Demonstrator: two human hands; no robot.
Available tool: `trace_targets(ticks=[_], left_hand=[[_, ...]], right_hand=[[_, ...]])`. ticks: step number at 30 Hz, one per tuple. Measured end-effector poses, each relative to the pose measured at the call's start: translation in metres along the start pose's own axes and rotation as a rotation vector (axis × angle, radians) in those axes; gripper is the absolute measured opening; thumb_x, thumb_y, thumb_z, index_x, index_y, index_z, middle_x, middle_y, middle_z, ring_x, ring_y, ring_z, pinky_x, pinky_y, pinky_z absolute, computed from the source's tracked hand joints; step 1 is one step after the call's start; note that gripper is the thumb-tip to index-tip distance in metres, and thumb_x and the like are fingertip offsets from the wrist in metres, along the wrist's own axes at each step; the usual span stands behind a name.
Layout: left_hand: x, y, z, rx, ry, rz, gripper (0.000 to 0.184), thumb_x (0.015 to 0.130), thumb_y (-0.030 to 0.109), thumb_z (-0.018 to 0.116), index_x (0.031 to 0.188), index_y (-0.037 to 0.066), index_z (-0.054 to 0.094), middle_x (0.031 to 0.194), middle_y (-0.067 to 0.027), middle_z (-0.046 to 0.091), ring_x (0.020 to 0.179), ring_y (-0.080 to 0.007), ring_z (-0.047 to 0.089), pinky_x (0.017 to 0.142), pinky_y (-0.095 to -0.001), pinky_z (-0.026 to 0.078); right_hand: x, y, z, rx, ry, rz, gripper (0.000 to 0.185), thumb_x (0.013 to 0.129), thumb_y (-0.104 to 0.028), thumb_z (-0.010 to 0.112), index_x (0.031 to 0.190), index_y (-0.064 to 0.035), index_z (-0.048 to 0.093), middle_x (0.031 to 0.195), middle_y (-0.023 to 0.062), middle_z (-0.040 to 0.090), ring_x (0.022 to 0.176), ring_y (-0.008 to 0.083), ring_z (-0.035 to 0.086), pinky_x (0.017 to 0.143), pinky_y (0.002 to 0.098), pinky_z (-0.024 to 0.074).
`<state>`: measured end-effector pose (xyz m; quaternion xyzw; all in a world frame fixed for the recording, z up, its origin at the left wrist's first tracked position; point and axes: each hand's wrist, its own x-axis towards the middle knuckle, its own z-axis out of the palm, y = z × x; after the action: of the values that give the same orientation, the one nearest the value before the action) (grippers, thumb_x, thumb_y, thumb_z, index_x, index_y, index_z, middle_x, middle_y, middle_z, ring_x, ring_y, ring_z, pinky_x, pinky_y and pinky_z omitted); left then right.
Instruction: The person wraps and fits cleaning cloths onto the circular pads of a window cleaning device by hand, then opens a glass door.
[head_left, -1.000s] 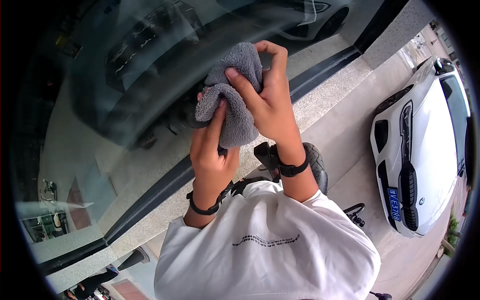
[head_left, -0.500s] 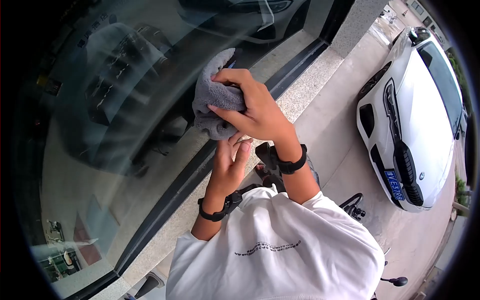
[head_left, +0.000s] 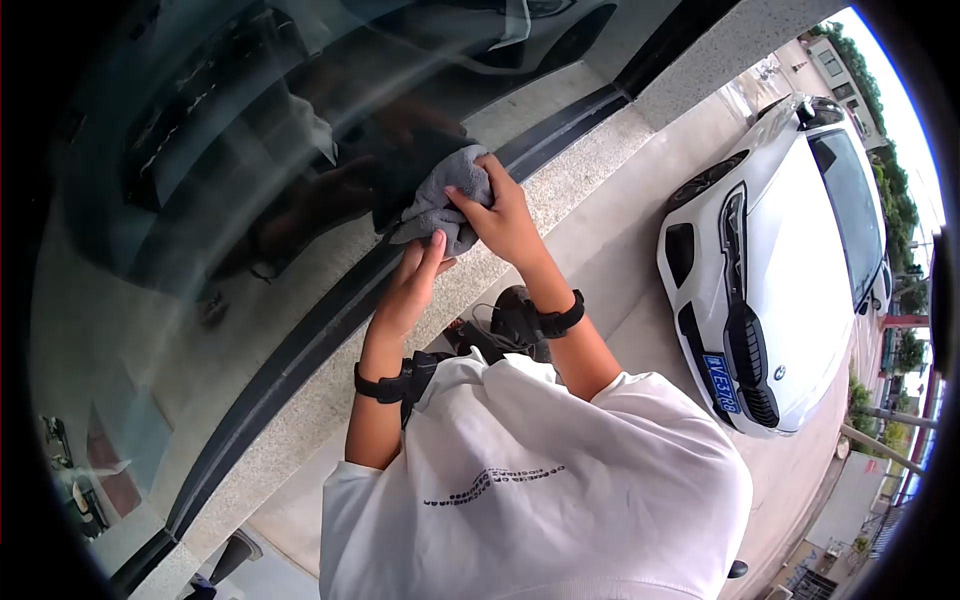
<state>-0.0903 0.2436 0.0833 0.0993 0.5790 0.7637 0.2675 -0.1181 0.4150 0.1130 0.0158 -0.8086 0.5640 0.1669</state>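
Note:
A bunched grey cloth [head_left: 450,195] is against the lower part of a dark glass pane [head_left: 300,200], near its black frame [head_left: 330,312]. My right hand [head_left: 503,217] grips the cloth from the right, with the thumb pressed into its folds. At the cloth's lower end, my left hand [head_left: 405,290] is closed on the edge, its thumb on top and the other fingers partly hidden. A black band sits on each wrist.
A speckled stone ledge [head_left: 455,300] runs diagonally below the frame. To the right, a white car [head_left: 800,290] stands on the paved ground [head_left: 640,310]. Reflections of a vehicle and my arms show in the glass.
Both hands and the cloth have moved down toward the window frame. My left hand, earlier just below the cloth, now grips its lower edge. The view has shifted, with the car appearing further left.

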Motion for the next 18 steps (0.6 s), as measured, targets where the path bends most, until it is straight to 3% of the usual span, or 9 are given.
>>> trace_targets(ticks=[2, 3, 5, 6, 7, 9, 13, 17, 18], left_hand=[[-0.013, 0.002, -0.001, 0.048, 0.032, -0.004, 0.066, 0.106, 0.046, 0.042, 0.147, -0.005, 0.033, 0.145, -0.0171, 0.047, 0.134, -0.0257, 0.047, 0.113, -0.041, 0.04], [-0.015, 0.003, -0.004, 0.068, 0.041, -0.008, 0.066, 0.106, 0.046, 0.043, 0.147, -0.004, 0.033, 0.145, -0.0166, 0.046, 0.135, -0.0252, 0.046, 0.113, -0.0411, 0.04], [-0.014, -0.008, -0.029, 0.003, -0.003, -0.045, 0.064, 0.104, 0.046, 0.047, 0.145, -0.002, 0.038, 0.141, -0.0122, 0.048, 0.13, -0.0207, 0.048, 0.107, -0.0373, 0.044], [-0.013, -0.002, -0.022, -0.02, 0.062, -0.05, 0.063, 0.104, 0.046, 0.05, 0.142, -0.003, 0.042, 0.139, -0.011, 0.05, 0.128, -0.0177, 0.048, 0.107, -0.0336, 0.04], [-0.013, 0.005, -0.014, -0.041, 0.132, -0.057, 0.062, 0.103, 0.046, 0.052, 0.14, -0.004, 0.046, 0.137, -0.0099, 0.052, 0.126, -0.0147, 0.048, 0.107, -0.03, 0.036], [-0.004, 0.002, -0.007, 0.081, 0.148, -0.089, 0.057, 0.102, 0.044, 0.055, 0.134, -0.004, 0.053, 0.131, -0.0084, 0.057, 0.121, -0.0149, 0.052, 0.103, -0.03, 0.039], [0.008, -0.027, -0.005, 0.267, 0.234, -0.01, 0.046, 0.099, 0.037, 0.062, 0.119, -0.004, 0.063, 0.114, -0.0088, 0.068, 0.104, -0.0158, 0.062, 0.092, -0.0318, 0.047], [-0.009, -0.032, -0.018, 0.692, 0.276, -0.019, 0.042, 0.089, 0.031, 0.071, 0.11, -0.004, 0.065, 0.104, -0.0206, 0.07, 0.094, -0.0319, 0.069, 0.082, -0.0397, 0.053], [-0.015, -0.031, -0.019, 0.797, 0.319, 0.003, 0.043, 0.086, 0.031, 0.073, 0.109, -0.005, 0.064, 0.103, -0.024, 0.069, 0.094, -0.0367, 0.068, 0.081, -0.0419, 0.054]], right_hand=[[-0.023, -0.002, 0.003, -0.082, -0.157, 0.016, 0.033, 0.088, -0.024, 0.071, 0.1, 0.0005, 0.054, 0.077, 0.0271, 0.06, 0.076, 0.0457, 0.061, 0.064, 0.0431, 0.0493], [-0.031, -0.015, 0.0, -0.166, -0.212, 0.056, 0.032, 0.085, -0.022, 0.071, 0.095, 0.0014, 0.052, 0.079, 0.0253, 0.061, 0.076, 0.0449, 0.062, 0.065, 0.0464, 0.0489], [-0.041, -0.021, -0.005, -0.235, -0.293, -0.133, 0.03, 0.081, -0.019, 0.071, 0.09, 0.0013, 0.051, 0.081, 0.0235, 0.059, 0.08, 0.0441, 0.06, 0.068, 0.0482, 0.0484], [-0.042, -0.024, -0.011, -0.281, -0.374, -0.175, 0.031, 0.083, -0.018, 0.072, 0.102, 0.002, 0.058, 0.084, 0.024, 0.061, 0.08, 0.0425, 0.062, 0.07, 0.0465, 0.0494], [-0.045, -0.018, -0.013, -0.268, -0.392, -0.19, 0.03, 0.082, -0.018, 0.072, 0.098, 0.0019, 0.057, 0.084, 0.023, 0.06, 0.081, 0.0421, 0.062, 0.071, 0.0468, 0.0493], [-0.046, 0.0, -0.013, -0.238, -0.43, -0.228, 0.029, 0.079, -0.018, 0.071, 0.091, 0.0018, 0.054, 0.083, 0.0209, 0.059, 0.083, 0.0414, 0.06, 0.072, 0.0474, 0.0491], [-0.055, 0.026, -0.025, -0.378, -0.687, -0.023, 0.032, 0.087, -0.024, 0.068, 0.097, 0.0044, 0.057, 0.091, 0.021, 0.06, 0.086, 0.0398, 0.063, 0.078, 0.047, 0.0511], [-0.068, 0.05, -0.034, -0.283, -0.818, -0.056, 0.04, 0.091, -0.029, 0.062, 0.118, 0.0009, 0.059, 0.104, 0.0207, 0.064, 0.093, 0.0418, 0.063, 0.083, 0.0483, 0.0508], [-0.067, 0.055, -0.035, -0.295, -0.869, -0.045, 0.043, 0.092, -0.03, 0.06, 0.128, -0.0044, 0.059, 0.11, 0.0186, 0.065, 0.096, 0.0405, 0.064, 0.086, 0.048, 0.0511]])
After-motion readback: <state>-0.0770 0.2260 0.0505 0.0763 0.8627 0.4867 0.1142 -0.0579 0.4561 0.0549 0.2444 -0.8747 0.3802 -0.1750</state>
